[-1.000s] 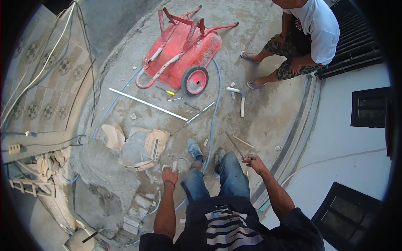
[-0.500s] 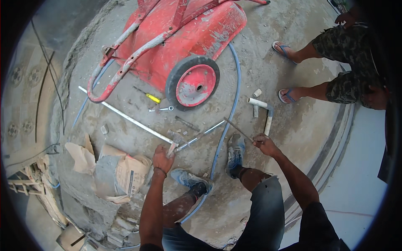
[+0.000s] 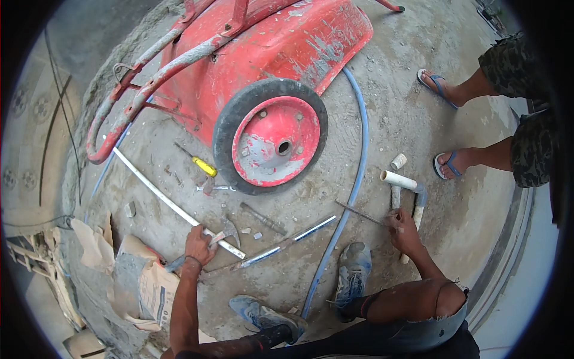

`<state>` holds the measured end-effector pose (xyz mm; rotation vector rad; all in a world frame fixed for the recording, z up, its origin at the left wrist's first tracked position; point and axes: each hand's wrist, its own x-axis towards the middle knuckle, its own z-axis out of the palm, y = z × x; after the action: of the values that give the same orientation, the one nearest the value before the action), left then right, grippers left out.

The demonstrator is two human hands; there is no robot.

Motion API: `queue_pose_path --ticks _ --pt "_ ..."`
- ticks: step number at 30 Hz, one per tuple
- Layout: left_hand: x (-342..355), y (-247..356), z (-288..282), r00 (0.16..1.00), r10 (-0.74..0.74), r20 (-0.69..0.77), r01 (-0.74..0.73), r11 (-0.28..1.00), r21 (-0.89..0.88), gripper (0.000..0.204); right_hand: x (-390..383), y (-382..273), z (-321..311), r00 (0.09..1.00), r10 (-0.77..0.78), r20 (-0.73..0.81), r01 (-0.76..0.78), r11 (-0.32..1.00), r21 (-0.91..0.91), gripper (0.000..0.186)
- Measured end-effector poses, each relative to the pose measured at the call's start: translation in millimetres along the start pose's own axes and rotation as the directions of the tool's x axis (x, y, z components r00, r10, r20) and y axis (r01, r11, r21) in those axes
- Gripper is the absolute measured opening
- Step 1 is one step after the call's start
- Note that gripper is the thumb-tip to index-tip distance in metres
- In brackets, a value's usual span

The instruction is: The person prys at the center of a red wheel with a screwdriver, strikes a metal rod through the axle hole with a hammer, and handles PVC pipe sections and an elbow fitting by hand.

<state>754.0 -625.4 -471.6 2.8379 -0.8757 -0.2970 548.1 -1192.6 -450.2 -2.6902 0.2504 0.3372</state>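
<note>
Red metal filled the top of my head-cam view: a tipped-over wheelbarrow [image 3: 269,60]. As for writing, the brown paper sack [image 3: 156,287] beside my left forearm had dark printing on it, too small to make out. My left hand [image 3: 200,245] was wrapped round a hammer [image 3: 229,232], forearm coming up from the bottom edge, hammer head over the near part of a long white pipe [image 3: 170,203]; couldn't tell if they touched. My right arm reached out past my bent knee, and the right hand [image 3: 403,232] was pinching a thin dark rod [image 3: 362,212], its tip crossing above the blue hose [image 3: 361,149], fingers near an L-shaped pipe [image 3: 399,180].
</note>
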Motion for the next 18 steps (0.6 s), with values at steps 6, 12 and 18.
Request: queue_pose_path --ticks 6,12,18 --pt "20.4 19.0 -44.1 1.000 0.024 0.011 -0.025 0.994 0.105 0.029 40.5 -54.8 -16.1 0.979 -0.097 -0.182 0.133 0.970 0.201 0.029" --pt "150.0 78.8 -127.1 0.896 -0.314 -0.313 0.067 0.794 -0.604 0.084 68.6 -97.3 -15.5 0.953 -0.234 -0.193 0.291 0.882 0.370 0.028" --pt "232.2 108.1 -130.7 0.937 -0.263 -0.230 0.066 0.780 -0.623 0.083 78.0 -139.4 -34.9 0.925 -0.232 -0.300 0.350 0.827 0.439 0.027"
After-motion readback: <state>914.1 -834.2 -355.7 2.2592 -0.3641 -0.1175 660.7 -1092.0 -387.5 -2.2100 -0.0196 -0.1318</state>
